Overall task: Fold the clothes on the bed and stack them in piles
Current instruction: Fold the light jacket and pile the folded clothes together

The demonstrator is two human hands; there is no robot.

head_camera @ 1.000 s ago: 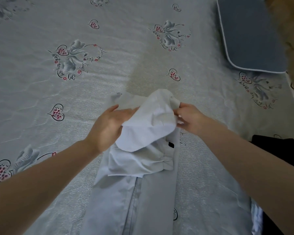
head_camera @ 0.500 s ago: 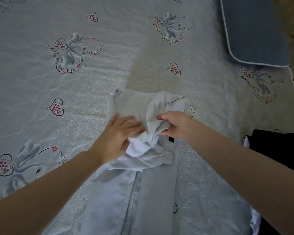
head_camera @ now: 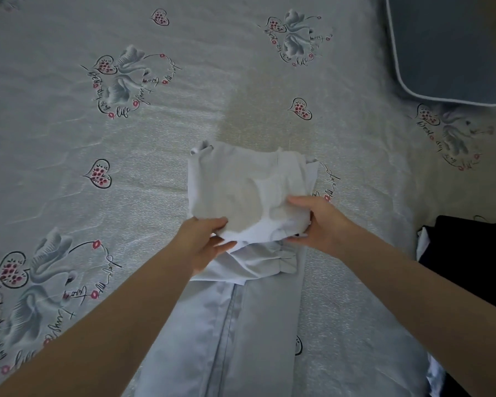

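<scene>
On the left, the bedsheet (head_camera: 69, 173) lay flat, pale grey with printed swans and red-dotted hearts. The left hand (head_camera: 204, 245) reached in from the lower left and gripped the near left corner of the white cloth (head_camera: 241, 190), its thumb on top and the fingers (head_camera: 226, 246) curled under the edge, clamped on the fabric. That cloth sat near the middle of the bed, spread as a rough square with its far edge lying on the sheet (one small corner curled up at the far left). Beneath its near edge, a pale blue shirt (head_camera: 229, 325) stretched toward the viewer, folded long and narrow, its placket seam running down the middle and a bunched fold showing just under the white cloth. The right hand (head_camera: 318, 222) held the cloth's near right edge, thumb pressed on top and the other fingers tucked below, pinching it. Farther right, a dark garment (head_camera: 470, 253) lay at the bed's edge, well apart from the shirt. At the upper right a grey pillow (head_camera: 447, 47) with white piping rested on the sheet.
</scene>
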